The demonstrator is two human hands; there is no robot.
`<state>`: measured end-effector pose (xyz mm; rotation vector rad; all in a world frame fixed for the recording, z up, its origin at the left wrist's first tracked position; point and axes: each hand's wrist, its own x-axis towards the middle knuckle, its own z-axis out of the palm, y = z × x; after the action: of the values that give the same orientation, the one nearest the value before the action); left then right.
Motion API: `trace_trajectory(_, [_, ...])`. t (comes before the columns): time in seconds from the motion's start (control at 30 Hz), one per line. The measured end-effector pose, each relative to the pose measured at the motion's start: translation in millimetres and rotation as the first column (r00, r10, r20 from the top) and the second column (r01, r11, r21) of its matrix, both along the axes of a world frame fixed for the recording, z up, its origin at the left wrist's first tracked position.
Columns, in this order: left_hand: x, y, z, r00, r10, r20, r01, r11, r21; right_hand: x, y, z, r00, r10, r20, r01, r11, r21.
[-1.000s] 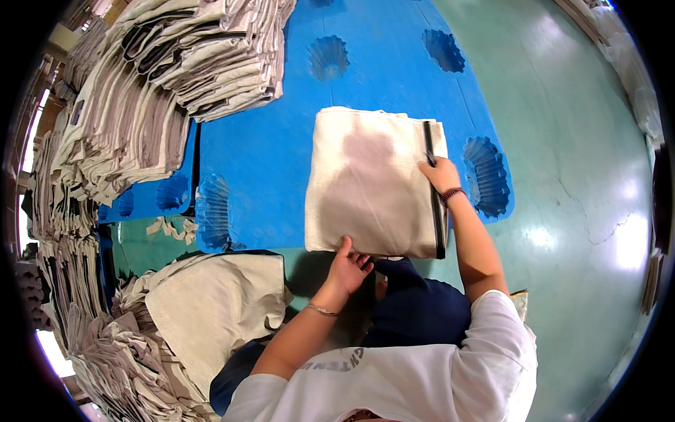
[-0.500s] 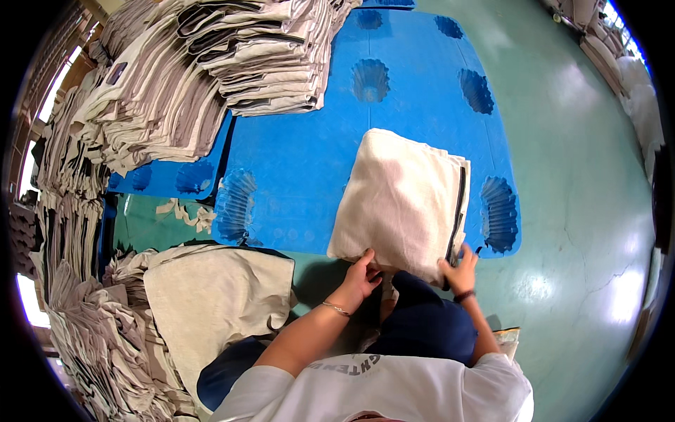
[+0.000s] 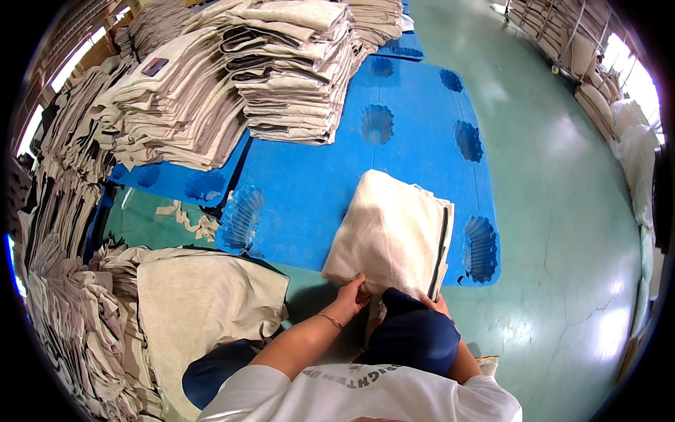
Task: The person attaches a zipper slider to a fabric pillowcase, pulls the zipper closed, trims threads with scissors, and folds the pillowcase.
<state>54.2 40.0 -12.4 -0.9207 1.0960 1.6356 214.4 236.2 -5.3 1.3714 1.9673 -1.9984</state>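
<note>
The folded cloth [image 3: 385,232], beige with a dark strip [image 3: 441,239] along its right side, is laid at the near edge of a blue pallet [image 3: 302,186], its lower end reaching past that edge toward the person's knees. Its near left part is pinched by the left hand [image 3: 351,294], the thumb being set on top and the fingers curled beneath the rim. The near right corner is met by the right hand [image 3: 439,307], beside the dark strip; that hand is partly hidden by a leg in navy trousers [image 3: 415,337], so it cannot be told how firmly its fingers are closed. A thin bracelet [image 3: 330,321] is worn on the left wrist. Fluted hollows are seen in the pallet, one of them just to the right of the cloth. On its far left part a tall stack of folded cloths [image 3: 295,84] is borne, and next to that a leaning pile [image 3: 186,105] is topped by a dark flat object [image 3: 155,67]. Pale scraps [image 3: 200,225] are strewn on the green floor [image 3: 548,232]. To the left of the person, a broad beige sheet [image 3: 211,295] is spread beside a rumpled heap of cloth [image 3: 77,337].
</note>
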Motion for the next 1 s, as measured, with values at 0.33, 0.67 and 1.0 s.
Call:
trace_trajectory(0.33, [-11.4,-55.9,2.7,0.980,0.199,0.025,-0.195,0.917,0.348,-13.8,7.2,113.1,0.962,-0.173,-0.212,0.123,0.966,-0.229])
trace_trajectory(0.67, [-111.7,6.7,173.6,0.961,0.243,-0.135,-0.145,0.852,0.503,-156.3,80.2,245.3,0.720,-0.265,-0.642,-0.164,0.834,-0.527])
trace_trajectory(1.0, [-294.1,81.6,279.7,0.490,0.183,-0.852,0.301,0.882,0.362,-283.0,188.0,266.8,0.489,-0.165,-0.856,-0.229,0.923,-0.308])
